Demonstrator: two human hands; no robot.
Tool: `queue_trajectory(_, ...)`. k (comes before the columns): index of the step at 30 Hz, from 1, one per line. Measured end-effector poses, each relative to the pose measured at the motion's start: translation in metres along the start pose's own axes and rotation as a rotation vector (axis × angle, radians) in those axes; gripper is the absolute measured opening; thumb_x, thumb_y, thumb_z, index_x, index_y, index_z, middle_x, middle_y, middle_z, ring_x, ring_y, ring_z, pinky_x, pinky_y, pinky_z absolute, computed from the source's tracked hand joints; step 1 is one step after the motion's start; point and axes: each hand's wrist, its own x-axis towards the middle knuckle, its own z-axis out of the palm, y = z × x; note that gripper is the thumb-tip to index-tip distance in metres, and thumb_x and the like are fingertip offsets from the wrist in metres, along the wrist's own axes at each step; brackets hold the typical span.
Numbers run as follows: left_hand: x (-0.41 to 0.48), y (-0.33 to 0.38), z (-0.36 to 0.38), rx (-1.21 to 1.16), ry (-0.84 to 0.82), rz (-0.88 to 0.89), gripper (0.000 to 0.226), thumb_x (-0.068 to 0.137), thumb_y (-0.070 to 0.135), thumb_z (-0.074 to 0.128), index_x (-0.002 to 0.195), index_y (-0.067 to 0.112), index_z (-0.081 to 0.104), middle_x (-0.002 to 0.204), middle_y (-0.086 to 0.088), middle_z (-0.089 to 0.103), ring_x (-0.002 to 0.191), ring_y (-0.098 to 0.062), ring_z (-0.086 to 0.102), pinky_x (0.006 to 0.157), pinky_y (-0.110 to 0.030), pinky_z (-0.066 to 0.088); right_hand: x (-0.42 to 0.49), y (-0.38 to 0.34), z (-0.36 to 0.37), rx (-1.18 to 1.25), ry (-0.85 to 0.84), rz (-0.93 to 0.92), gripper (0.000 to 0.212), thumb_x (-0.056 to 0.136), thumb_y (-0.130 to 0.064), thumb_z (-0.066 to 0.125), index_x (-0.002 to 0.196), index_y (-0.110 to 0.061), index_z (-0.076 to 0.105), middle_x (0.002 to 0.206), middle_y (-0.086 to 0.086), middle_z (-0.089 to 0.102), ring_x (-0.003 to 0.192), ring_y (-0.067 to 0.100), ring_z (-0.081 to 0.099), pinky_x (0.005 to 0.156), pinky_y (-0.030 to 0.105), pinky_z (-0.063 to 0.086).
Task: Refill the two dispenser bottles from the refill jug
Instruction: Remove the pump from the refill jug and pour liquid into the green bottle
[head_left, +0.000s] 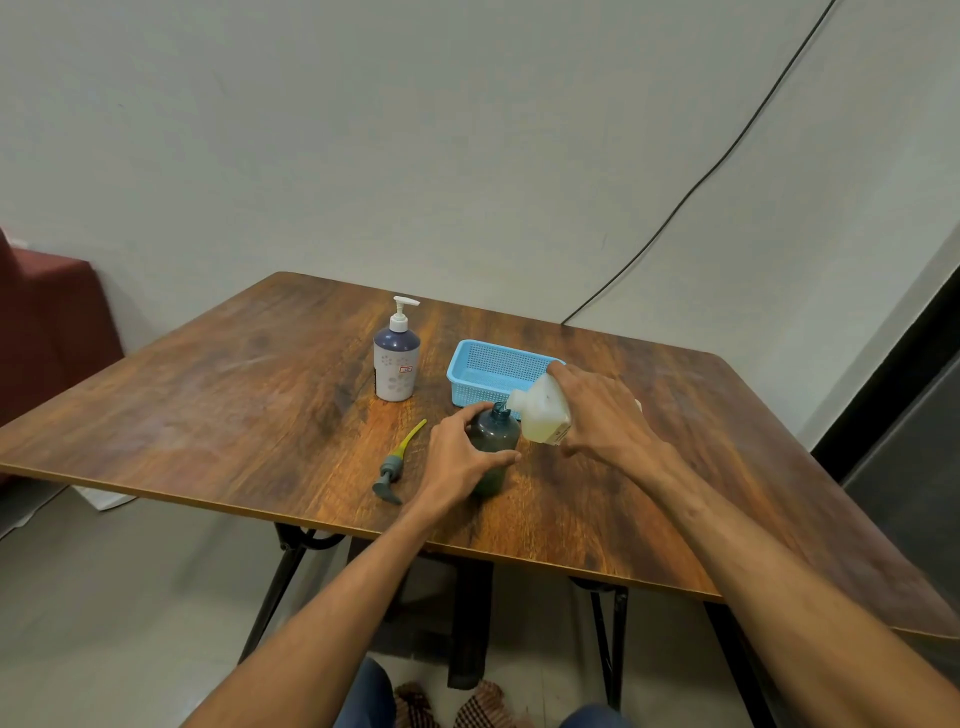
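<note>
While the left hand (457, 457) wraps around the dark bottle (493, 447) standing upright near the middle of the table (208, 415), the right hand (602, 410) grips the white jug (540, 410), tilted with its mouth at the bottle's open neck. Just left of the left hand a loose pump (397, 462) lies flat on the wood, its yellow tube pointing away toward the far side. Behind the jug and partly hidden by it and the right hand sits a blue basket (483, 364). Left of the basket, apart from it, the second bottle (396, 364) stands upright with its white pump in place, a pale body with a dark top. The tabletop is brown wood grain on black folding legs. Beyond it rises a plain pale wall with a black cable (727, 150) running down it to the table's far edge; a dark red seat (47, 322) shows at far left
</note>
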Motion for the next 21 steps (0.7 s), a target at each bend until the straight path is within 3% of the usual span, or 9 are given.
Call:
queue_trajectory(13,0.0000,0.0011,-0.0004,0.002,0.001,0.006,0.086,0.057,0.037,0.094,0.134,0.022,0.058,0.129,0.004,0.065,0.116,-0.007,0.057,0.104,-0.028,0.048,0.0001,0.0001,-0.0036,0.000,0.000,-0.015,0.086,0.061,-0.027,0.088,0.133,-0.019,0.041,0.131,0.004,0.060,0.107,0.027,0.061,0.088,0.046,0.052)
queue_trajectory(21,-0.0005,0.0023,-0.0005,0.005,-0.003,0.001,0.086,0.059,0.036,0.093,0.135,0.021,0.056,0.132,0.003,0.063,0.119,-0.008,0.055,0.106,-0.029,0.046,-0.0015,-0.0010,-0.0034,0.009,0.002,-0.011,0.090,0.062,-0.028,0.089,0.137,-0.020,0.039,0.136,0.005,0.058,0.111,0.026,0.060,0.093,0.048,0.052)
